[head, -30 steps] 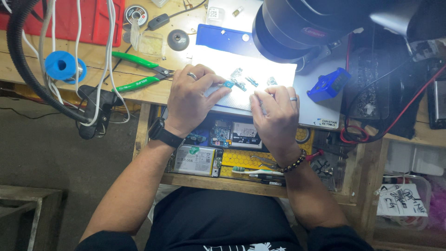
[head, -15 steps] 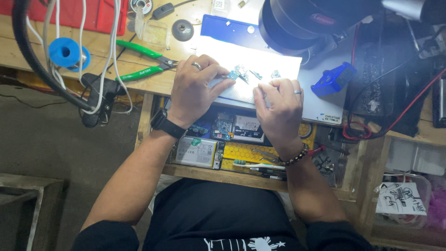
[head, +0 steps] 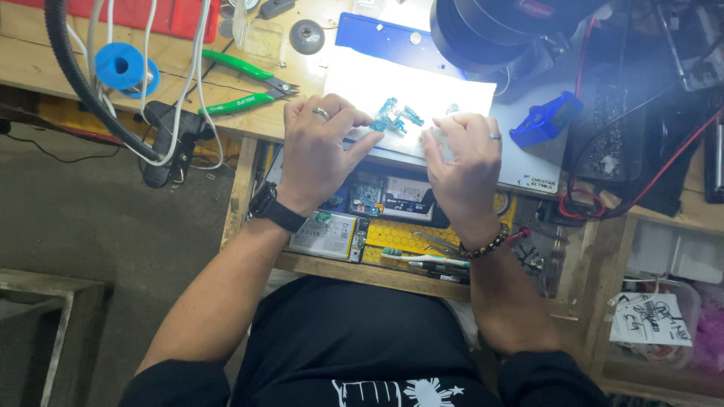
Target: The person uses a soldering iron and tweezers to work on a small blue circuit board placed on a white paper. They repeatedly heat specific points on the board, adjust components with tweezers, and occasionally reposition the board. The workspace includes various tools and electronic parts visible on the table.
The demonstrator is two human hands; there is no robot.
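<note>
The fingers of the left hand (head: pixel 320 154) are pinched together on a small teal circuit part (head: pixel 394 117), thumb stretched out toward it, a ring on one finger and a dark watch (head: pixel 275 209) at the wrist. The right hand (head: pixel 464 162) sits just beside it, fingers curled in over something small and pale that I cannot make out, so I cannot tell whether they grip it; it wears one ring and a beaded bracelet (head: pixel 483 246). Both hands rest at the near edge of a brightly lit white mat (head: pixel 407 87) on the wooden surface (head: pixel 45 56). Left of the mat lie one pair of green-handled cutters (head: pixel 245 84) and, farther left, one blue spool (head: pixel 121 68). To the right sits one blue plastic block (head: pixel 544 120). Under the hands an open drawer (head: pixel 392 218) holds a flat silvery battery (head: pixel 326 235), small boards and a toothbrush (head: pixel 418 256).
</note>
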